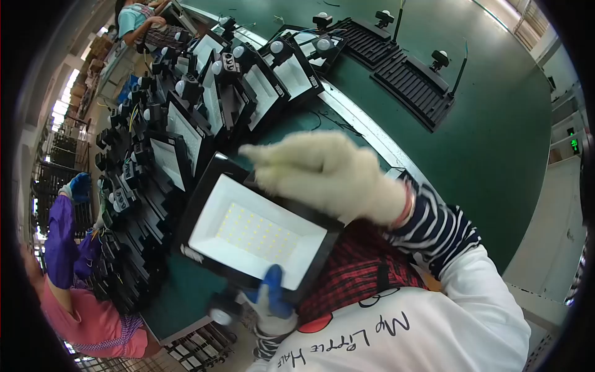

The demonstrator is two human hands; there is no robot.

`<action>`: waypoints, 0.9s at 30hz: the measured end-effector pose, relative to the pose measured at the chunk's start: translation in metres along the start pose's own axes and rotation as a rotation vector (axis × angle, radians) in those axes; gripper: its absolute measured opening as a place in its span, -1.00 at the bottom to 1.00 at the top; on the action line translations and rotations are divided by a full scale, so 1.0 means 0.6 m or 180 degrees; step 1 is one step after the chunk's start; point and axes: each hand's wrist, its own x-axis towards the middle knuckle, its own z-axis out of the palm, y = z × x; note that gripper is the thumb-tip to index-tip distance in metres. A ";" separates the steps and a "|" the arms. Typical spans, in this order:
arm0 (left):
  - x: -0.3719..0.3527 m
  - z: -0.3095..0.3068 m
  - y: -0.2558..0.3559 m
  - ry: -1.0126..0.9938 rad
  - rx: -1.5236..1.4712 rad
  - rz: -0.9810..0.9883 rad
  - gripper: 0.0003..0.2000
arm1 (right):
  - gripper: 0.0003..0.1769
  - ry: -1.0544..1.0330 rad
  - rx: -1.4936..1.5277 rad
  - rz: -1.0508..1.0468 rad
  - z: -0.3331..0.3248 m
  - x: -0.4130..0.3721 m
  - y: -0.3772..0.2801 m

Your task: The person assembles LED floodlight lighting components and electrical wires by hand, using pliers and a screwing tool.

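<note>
A floodlight (257,239) with a black frame, white reflector and rows of yellow LEDs is tilted in front of me. My left hand (273,304), in a glove with blue fingertips, grips its lower edge, thumb over the front. Beside that hand, a black sensor head (224,309) with a pale dome shows at the lamp's lower edge. My right hand (325,177), in a whitish glove and blurred, is over the lamp's upper edge. Its fingers are pressed together, pointing towards the upper corner; I cannot tell what they hold.
Many similar floodlights (263,93) with sensor heads crowd the green table (496,111) to the left. Black finned housings (415,87) lie across a pale metal rail (365,121). One person in pink (93,316) is at the left, another in light blue (133,22) at the top.
</note>
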 end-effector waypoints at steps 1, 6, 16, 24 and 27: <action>0.016 0.007 0.036 0.0311 -0.0340 -0.0643 -0.32 | -0.58 -0.0036 0.0814 0.0212 -0.005 0.011 0.007; 0.053 -0.019 0.098 -0.0247 -0.1829 -0.1731 -0.37 | -0.50 -0.0834 -0.1660 0.0371 -0.031 -0.001 -0.019; 0.074 -0.018 0.104 -0.0359 -0.2177 -0.1581 -0.34 | -0.56 -0.1466 -0.1866 -0.0262 -0.036 -0.030 0.003; 0.096 -0.012 0.091 0.0790 -0.1931 -0.0687 -0.41 | -0.64 -0.1513 -0.0849 0.0597 -0.029 -0.100 0.039; 0.063 -0.014 0.040 0.0581 -0.0878 0.0022 -0.47 | -0.56 0.0088 0.1102 0.1769 -0.007 -0.092 0.035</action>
